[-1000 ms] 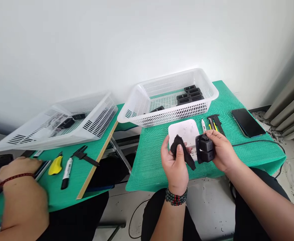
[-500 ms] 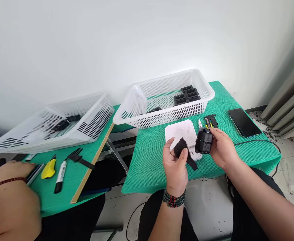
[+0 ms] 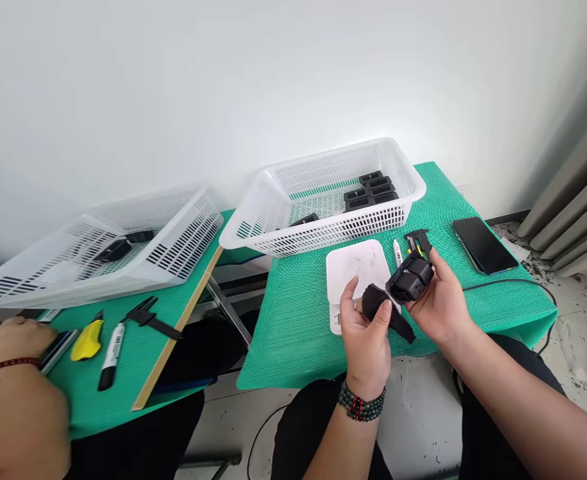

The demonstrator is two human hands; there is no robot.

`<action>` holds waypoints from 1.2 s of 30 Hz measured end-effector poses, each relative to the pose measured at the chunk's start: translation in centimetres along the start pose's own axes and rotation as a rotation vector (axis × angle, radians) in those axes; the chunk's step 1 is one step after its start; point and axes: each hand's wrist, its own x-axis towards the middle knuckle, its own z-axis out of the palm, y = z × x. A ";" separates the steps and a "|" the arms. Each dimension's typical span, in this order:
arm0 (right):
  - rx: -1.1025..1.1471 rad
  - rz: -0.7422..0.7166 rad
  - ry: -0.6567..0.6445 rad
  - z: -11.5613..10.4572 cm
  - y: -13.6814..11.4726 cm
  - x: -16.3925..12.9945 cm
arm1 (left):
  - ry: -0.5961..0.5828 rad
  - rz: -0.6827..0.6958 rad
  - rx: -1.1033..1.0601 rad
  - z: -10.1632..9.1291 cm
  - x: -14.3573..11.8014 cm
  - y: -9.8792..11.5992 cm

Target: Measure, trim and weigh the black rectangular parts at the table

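Black strap piece (image 3: pixel 379 308) pinched between thumb and fingers of left hand (image 3: pixel 368 340), nearest the body and just above the front edge of the green counter (image 3: pixel 293 327), long axis slanting down toward the right. Touching or all but touching it on the far right: black block part (image 3: pixel 412 280), gripped in closed right hand (image 3: pixel 441 303), tilted, long axis running up-right; right hand the nearer to that part, contact between the two pieces not certain. Beyond both hands: white pad (image 3: pixel 356 267), then white basket (image 3: pixel 323 193) holding further black parts.
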 end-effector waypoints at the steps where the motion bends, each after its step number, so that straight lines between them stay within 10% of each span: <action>1: 0.005 0.018 -0.004 -0.1 0.2 -0.1 | 0.006 0.010 0.007 0.0 0.0 -0.1; 20: -0.013 0.114 -0.098 -1.0 3.0 -2.5 | 0.158 0.456 0.545 -0.5 -0.7 0.4; 36: -0.022 0.129 -0.059 -1.6 2.6 -1.3 | 0.095 0.395 0.495 0.0 -0.7 0.2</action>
